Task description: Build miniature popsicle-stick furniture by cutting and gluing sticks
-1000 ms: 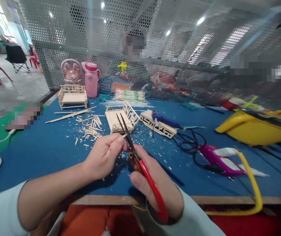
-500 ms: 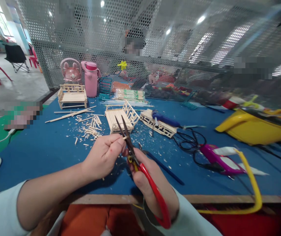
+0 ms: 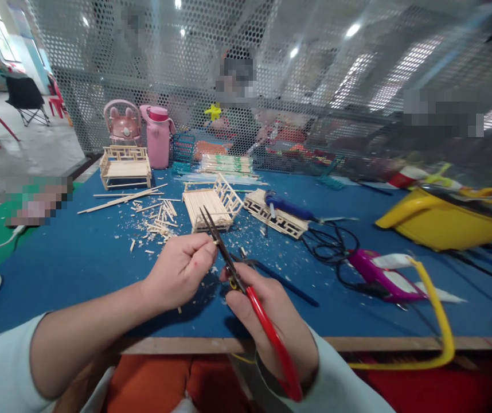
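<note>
My left hand [image 3: 186,267] is closed in a pinch on a thin wooden stick [image 3: 215,243], of which only a short pale end shows beside the blades. My right hand [image 3: 267,315] grips red-handled scissors [image 3: 267,321] with long, narrow dark blades. Those blades are nearly together and cross at the stick's end. Just beyond the tips stands a small wooden-stick bench [image 3: 205,209] with a lattice side. Loose cut stick pieces [image 3: 162,221] and shavings lie to its left. A dark blue-handled tool [image 3: 287,284] rests beside my right hand, its head partly hidden.
A finished-looking stick bench [image 3: 125,169] stands at the back left by a pink bottle [image 3: 157,137]. A blue glue gun [image 3: 289,206] lies on a lattice piece [image 3: 267,215]. Rightward are a purple tool [image 3: 383,275], its cord and a yellow container [image 3: 435,221]. Perforated mesh rises behind.
The scissors' blades have come from apart to nearly together at the stick's end. My left hand keeps its pinch, and the view has shifted slightly.
</note>
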{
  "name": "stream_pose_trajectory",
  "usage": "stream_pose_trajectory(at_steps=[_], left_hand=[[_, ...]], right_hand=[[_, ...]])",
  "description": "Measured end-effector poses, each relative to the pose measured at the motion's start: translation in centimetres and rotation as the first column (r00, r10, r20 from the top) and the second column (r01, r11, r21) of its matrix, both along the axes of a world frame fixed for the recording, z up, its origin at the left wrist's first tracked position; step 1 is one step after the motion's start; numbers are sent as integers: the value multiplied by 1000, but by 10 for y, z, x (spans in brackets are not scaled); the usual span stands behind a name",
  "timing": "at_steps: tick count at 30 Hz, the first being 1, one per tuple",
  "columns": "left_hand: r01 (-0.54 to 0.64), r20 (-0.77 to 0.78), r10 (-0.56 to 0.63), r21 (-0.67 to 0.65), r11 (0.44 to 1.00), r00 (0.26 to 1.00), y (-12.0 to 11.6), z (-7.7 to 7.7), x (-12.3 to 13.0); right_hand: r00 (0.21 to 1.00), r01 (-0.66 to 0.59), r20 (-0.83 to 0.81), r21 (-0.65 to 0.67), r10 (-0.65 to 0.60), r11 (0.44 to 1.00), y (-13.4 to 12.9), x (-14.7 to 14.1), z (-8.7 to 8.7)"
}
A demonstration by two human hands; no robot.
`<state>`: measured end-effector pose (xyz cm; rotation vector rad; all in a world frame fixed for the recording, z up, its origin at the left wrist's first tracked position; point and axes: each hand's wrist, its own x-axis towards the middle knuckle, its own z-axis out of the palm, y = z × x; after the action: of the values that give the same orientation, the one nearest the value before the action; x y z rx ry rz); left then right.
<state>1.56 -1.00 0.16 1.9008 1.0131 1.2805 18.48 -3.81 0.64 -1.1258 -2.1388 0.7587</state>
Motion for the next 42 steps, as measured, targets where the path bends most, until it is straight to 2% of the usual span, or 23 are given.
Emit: stream_pose_trajectory(at_steps=[2,5,10,13,17,20,23,25,27,29,32,35,37,40,42], left_hand=[[-10,-58,13,55,998,998,1,-1,-1],[-21,-153,57,225,974,987,1,-1,0],[-65,-199,184,490,869,963,-4,0,5],[-45,-202,187,555,831,961,-7,1,5],[-29,-239,224,620,784,945,-6,3,1],[-5,-278,257,670,743,926,-3,6,-3],[2,-294,281,695,719,913,-1,7,-3],[7,-300,277,689,725,913,0,6,-3],[-1,-286,235,632,775,929,0,5,-2],[0,-262,161,523,852,951,1,4,-2],[63,-265,45,387,920,963,1,3,-1],[168,-347,-21,398,902,938,1,-1,2],[235,-410,-36,446,864,911,1,-4,5],[286,-453,-33,501,817,891,1,-7,6],[274,-445,-20,513,814,895,1,-8,5]], right_hand=[[1000,13,19,-2,-13,1000,-1,2,-1],[1000,25,8,-48,-24,999,-6,3,0],[997,26,-73,-106,-34,994,-17,0,2],[996,23,-88,-113,-33,993,-20,-5,5],[990,135,-20,-123,-139,983,-17,-11,9],[992,127,-12,-79,-129,989,-13,-11,8],[994,106,6,-31,-106,994,-10,-7,3],[994,109,22,2,-109,994,-8,-3,0],[991,129,20,2,-129,992,-8,2,-1],[984,178,-5,-29,-178,984,-9,11,1],[951,254,-145,-147,-275,956,-12,23,7],[865,259,-368,-257,-342,931,-11,23,12],[825,226,-464,-254,-324,940,-7,16,14],[817,156,-510,-253,-269,955,-1,2,15],[800,120,-535,-303,-273,945,2,-4,12]])
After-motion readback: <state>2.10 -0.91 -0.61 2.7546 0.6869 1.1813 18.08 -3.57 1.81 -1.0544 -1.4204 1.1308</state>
